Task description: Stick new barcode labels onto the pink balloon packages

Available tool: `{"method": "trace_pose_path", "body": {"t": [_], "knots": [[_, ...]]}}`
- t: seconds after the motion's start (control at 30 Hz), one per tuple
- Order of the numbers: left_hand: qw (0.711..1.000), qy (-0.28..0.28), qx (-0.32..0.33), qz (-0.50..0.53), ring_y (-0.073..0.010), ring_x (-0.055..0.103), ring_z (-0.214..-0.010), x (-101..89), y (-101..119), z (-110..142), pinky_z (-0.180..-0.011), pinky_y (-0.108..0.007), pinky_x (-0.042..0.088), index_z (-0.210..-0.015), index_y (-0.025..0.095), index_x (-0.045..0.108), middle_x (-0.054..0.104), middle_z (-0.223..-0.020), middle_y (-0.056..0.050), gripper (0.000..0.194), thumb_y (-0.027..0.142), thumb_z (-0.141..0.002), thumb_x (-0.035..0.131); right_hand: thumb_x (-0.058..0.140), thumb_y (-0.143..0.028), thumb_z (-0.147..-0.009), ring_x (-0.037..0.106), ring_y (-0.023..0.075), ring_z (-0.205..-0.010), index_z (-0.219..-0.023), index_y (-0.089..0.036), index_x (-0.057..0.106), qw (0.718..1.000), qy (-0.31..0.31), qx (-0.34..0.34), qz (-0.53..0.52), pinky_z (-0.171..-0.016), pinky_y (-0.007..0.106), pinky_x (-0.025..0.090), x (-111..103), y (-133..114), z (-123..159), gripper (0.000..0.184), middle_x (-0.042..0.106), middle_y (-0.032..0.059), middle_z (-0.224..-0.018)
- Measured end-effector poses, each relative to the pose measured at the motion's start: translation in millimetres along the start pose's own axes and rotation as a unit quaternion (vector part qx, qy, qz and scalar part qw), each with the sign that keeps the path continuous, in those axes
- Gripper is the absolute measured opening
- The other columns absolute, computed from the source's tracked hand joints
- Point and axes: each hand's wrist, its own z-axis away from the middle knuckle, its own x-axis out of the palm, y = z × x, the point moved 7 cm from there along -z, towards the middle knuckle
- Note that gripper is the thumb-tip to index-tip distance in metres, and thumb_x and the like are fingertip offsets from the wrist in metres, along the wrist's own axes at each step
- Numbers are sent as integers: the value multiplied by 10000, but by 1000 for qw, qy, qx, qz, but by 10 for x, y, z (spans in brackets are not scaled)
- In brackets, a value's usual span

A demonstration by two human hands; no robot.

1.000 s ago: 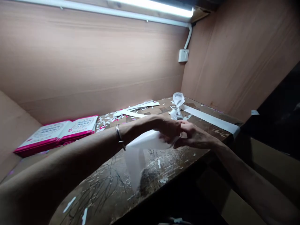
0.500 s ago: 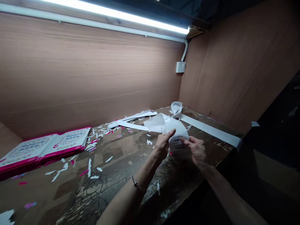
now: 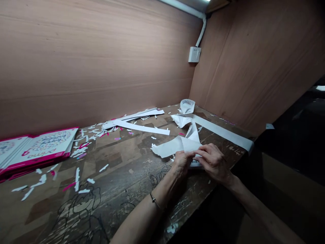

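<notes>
Plywood walls [image 3: 88,61] rose behind a scarred, ink-scrawled wooden workbench [image 3: 122,179] strewn with paper scraps [image 3: 83,150]. From my remote seat I saw both hands together near the bench's front edge, the left hand [image 3: 183,161] and right hand [image 3: 213,161] pinching a creased, glossy white paper sheet [image 3: 176,146], a barcode label [image 3: 195,163] showing beneath them. Pink-edged printed booklets [image 3: 38,149] lay at lower left, long white paper strips [image 3: 139,127] at upper centre.

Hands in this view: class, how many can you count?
2: the left hand and the right hand, side by side on the white paper sheet on the scarred wooden table.
</notes>
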Motion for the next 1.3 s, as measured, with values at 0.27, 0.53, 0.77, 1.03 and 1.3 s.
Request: {"method": "trace_pose_path", "body": {"t": [0.27,0.53,0.77,1.03,1.3], "knots": [[999,-36,3,5,-83,456,-432,-59,-68,-64,-457,-225,314,-562,80,603,568,-503,-20,315,347,-504,761,562,-202,-822,467,199,-788,-995,-173,640,998,-11,-7,-56,-689,345,432,175,119,125,191,553,65,-810],[998,-60,16,16,-98,506,-495,-44,-79,-42,-536,-241,370,-649,71,652,634,-597,-49,323,315,-484,783,561,-185,-820,473,195,-789,-972,-198,648,998,-6,-18,-59,-686,353,433,108,128,107,175,557,54,-807],[996,-82,32,7,-82,475,-480,-8,-90,-19,-524,-227,343,-625,79,644,604,-563,-30,328,364,-519,769,572,-174,-811,471,194,-793,-948,-187,642,997,-12,-27,-72,-677,344,442,93,123,103,154,562,60,-817],[997,-58,36,-20,-75,446,-454,-66,-126,-63,-494,-223,324,-606,79,637,571,-525,-16,310,346,-507,761,599,-162,-797,469,178,-747,-832,-190,645,995,14,-56,-79,-664,345,418,102,89,135,65,577,45,-765],[998,-26,45,-36,-65,409,-429,-62,-104,-14,-457,-211,289,-553,93,608,524,-471,12,249,308,-514,728,607,-126,-784,464,157,-699,-816,-174,648,992,42,-117,-39,-654,329,388,58,-35,186,70,593,36,-704]]}}
